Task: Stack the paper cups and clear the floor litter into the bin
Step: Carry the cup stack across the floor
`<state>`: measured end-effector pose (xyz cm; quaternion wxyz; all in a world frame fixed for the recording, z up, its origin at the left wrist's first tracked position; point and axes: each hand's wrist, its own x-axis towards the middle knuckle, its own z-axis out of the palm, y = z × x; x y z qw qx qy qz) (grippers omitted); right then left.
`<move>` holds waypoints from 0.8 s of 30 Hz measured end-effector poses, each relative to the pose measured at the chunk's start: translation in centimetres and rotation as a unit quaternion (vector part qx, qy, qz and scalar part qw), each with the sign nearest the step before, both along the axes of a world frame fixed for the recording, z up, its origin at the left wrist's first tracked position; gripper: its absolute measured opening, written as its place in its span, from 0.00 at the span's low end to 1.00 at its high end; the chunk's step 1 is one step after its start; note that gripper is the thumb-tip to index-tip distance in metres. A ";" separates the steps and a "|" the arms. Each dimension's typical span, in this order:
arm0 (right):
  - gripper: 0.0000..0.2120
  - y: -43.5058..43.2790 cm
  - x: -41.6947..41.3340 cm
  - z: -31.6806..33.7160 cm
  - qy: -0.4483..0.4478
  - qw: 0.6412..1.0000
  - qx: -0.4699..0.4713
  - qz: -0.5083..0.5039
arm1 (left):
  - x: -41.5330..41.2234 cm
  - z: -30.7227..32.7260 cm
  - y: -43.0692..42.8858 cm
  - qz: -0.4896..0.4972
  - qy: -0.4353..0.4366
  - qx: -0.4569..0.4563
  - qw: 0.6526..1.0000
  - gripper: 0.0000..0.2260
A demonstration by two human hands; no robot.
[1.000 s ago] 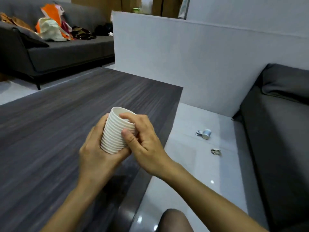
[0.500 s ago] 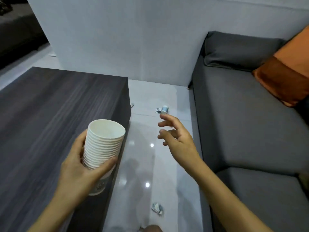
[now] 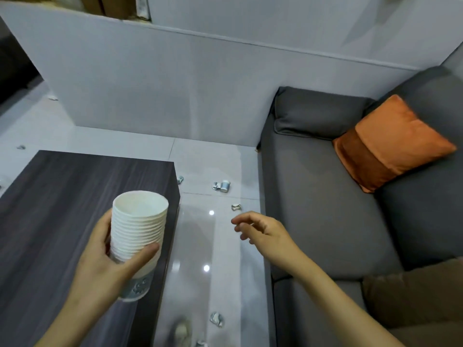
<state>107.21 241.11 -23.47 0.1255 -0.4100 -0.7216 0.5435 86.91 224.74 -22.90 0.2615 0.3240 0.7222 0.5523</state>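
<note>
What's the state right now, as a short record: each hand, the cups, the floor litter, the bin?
left hand: grips the cup stack, mouth up, over the table edge
right hand: holds nothing, fingers loosely curled, over the floor between table and sofa
floor litter: at least a fallen cup, a corner scrap by the table, a middle scrap just beyond the right hand, a near scrap
bin: not in view
</note>
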 end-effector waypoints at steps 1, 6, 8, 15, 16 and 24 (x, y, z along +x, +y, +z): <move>0.12 0.2 -1.1 0.9 -0.007 1.000 -0.003 0.012 | -0.4 1.1 0.5 -0.006 -0.005 0.002 1.000 0.32; 0.07 1.4 -5.5 4.0 -0.039 0.997 0.019 0.061 | -4.1 4.0 3.2 -0.045 -0.009 -0.001 0.999 0.32; 0.08 2.8 -7.0 4.4 -0.044 0.997 0.031 0.048 | -5.9 4.4 4.8 -0.049 -0.004 -0.003 0.999 0.32; 0.08 10.2 -11.3 4.6 -0.044 0.998 0.048 0.027 | -9.9 4.8 12.6 -0.072 0.009 -0.006 0.997 0.31; 0.08 11.5 -11.8 4.4 -0.042 0.998 0.048 0.024 | -10.3 4.7 14.1 -0.072 0.011 -0.009 0.997 0.32; 0.07 24.6 -14.0 1.9 -0.054 0.998 0.027 0.036 | -12.4 2.5 27.8 -0.068 0.036 -0.027 0.997 0.38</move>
